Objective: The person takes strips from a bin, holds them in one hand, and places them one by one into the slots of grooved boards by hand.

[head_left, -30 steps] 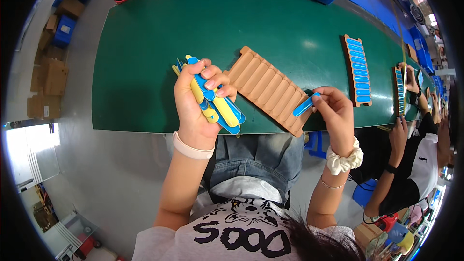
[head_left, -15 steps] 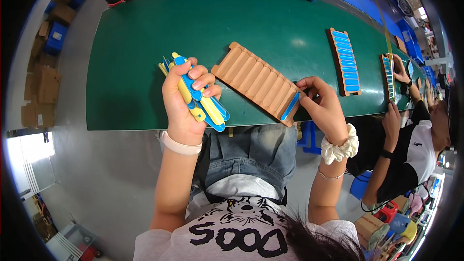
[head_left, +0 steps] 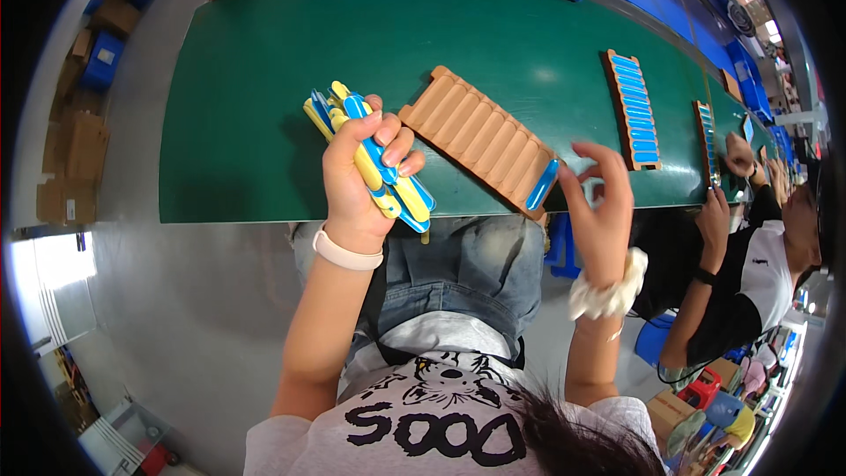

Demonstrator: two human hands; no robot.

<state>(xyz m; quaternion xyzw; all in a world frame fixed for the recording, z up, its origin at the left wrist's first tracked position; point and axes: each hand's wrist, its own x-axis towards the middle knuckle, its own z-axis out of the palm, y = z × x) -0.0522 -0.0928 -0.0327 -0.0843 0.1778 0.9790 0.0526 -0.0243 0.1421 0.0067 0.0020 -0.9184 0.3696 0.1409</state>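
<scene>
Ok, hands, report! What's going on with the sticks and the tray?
Left hand gripping blue and yellow sticks. Right hand open, empty, beside tray. One blue stick in end slot. Nothing blocking.

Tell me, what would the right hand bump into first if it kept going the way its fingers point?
Probably the blue strip in the end slot of the brown grooved tray; the right hand fingers point at it, though depth is unclear.
</scene>
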